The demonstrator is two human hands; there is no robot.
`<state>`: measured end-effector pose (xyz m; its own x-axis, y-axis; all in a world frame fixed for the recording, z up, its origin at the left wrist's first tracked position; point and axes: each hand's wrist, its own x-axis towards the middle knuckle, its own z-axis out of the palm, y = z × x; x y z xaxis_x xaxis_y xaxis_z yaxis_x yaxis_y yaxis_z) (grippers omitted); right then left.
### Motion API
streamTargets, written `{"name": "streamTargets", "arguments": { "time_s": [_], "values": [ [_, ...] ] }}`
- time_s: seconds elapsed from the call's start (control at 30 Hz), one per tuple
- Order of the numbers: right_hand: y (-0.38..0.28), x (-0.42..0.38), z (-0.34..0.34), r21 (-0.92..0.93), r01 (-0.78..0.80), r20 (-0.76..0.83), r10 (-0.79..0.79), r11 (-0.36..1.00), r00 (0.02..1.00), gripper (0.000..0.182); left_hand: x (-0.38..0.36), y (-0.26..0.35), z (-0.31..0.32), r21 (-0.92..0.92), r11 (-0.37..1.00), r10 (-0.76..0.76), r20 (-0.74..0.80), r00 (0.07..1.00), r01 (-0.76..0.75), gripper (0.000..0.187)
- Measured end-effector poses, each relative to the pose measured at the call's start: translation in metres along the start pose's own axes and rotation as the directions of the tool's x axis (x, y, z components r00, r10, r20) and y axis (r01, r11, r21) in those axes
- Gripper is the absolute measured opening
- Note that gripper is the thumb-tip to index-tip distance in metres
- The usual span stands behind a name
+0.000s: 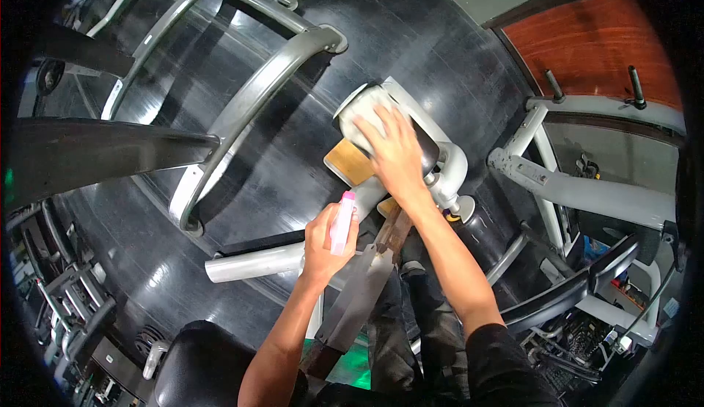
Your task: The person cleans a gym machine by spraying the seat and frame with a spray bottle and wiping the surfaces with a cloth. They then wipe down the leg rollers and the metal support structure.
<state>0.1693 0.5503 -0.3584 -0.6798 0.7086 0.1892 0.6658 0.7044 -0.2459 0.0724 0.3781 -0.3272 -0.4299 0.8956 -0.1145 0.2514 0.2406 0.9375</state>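
Observation:
My right hand (396, 150) presses a white cloth (364, 112) against a black padded roller (424, 143) on a gym machine. Its fingers are spread over the cloth, and the cloth covers much of the pad. Closer to me, my left hand (320, 242) is closed around what looks like a spray bottle (342, 224), with a pink tip and a pale pink top facing up. The rest of the bottle is hidden by the fingers. A wooden-looking plate (349, 162) sits just below the pad, on the machine's grey frame.
Curved grey metal rails (249, 106) of another machine stand at the left. A white-grey tube (253, 263) runs out low to the left. Another machine's frame (601, 194) and a black padded bar (550, 301) are at the right. A black seat (202, 367) is near the bottom left.

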Motion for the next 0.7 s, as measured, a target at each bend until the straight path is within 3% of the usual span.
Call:
{"name": "streamTargets", "arguments": {
  "time_s": [0.17, 0.37, 0.5, 0.63, 0.7],
  "values": [
    [0.037, -0.092, -0.024, -0.032, 0.028, 0.053, -0.026, 0.999, 0.998, 0.070, -0.002, -0.008, 0.002, -0.015, 0.998, 0.064, -0.053, 0.996, -0.065, 0.006],
    [0.022, -0.011, -0.010, 0.000, 0.039, 0.046, -0.039, 0.999, 0.998, 0.084, -0.003, -0.004, 0.002, 0.001, 0.998, 0.067, -0.027, 0.997, -0.067, 0.007],
    [0.003, 0.057, 0.008, 0.194, 0.036, -0.037, -0.029, 0.980, 0.999, 0.065, -0.007, -0.006, 0.006, 0.029, 0.997, 0.075, -0.001, 0.997, -0.075, 0.007],
    [0.008, 0.041, -0.005, 0.293, -0.022, 0.015, 0.018, 0.956, 1.000, 0.056, -0.006, -0.004, 0.005, 0.032, 0.998, 0.060, 0.002, 0.998, -0.060, 0.007],
    [0.016, 0.001, -0.018, 0.308, -0.110, 0.036, 0.104, 0.945, 0.994, 0.061, -0.004, 0.000, 0.003, 0.006, 0.999, 0.050, -0.039, 0.998, -0.050, 0.006]
  ]
}}
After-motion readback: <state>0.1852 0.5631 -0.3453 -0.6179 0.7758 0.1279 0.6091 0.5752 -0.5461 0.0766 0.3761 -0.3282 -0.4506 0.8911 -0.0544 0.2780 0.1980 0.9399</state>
